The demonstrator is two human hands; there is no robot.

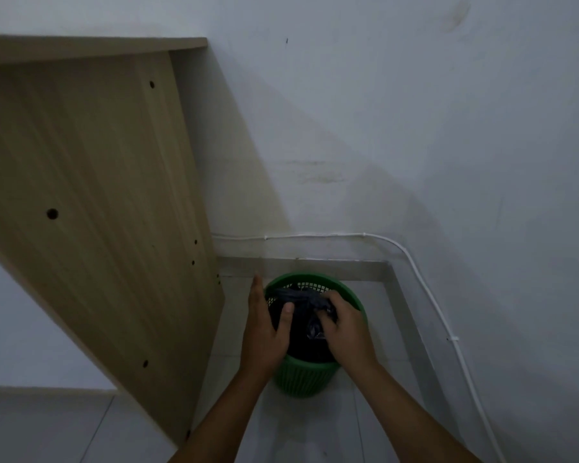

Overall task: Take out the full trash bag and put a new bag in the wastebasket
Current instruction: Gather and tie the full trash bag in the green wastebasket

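A green mesh wastebasket stands on the tiled floor in a corner. A dark trash bag sits inside it, its crumpled top bunched above the rim. My right hand is closed on the bunched top of the bag over the basket's right side. Against the basket's left rim rests my left hand, fingers extended along the outside and the thumb pressing on the bag's edge. The inside of the basket below my hands is dark and hidden.
A light wooden desk side panel stands close to the left of the basket. White walls meet behind and to the right. A white cable runs along the wall base. Pale floor tiles lie in front.
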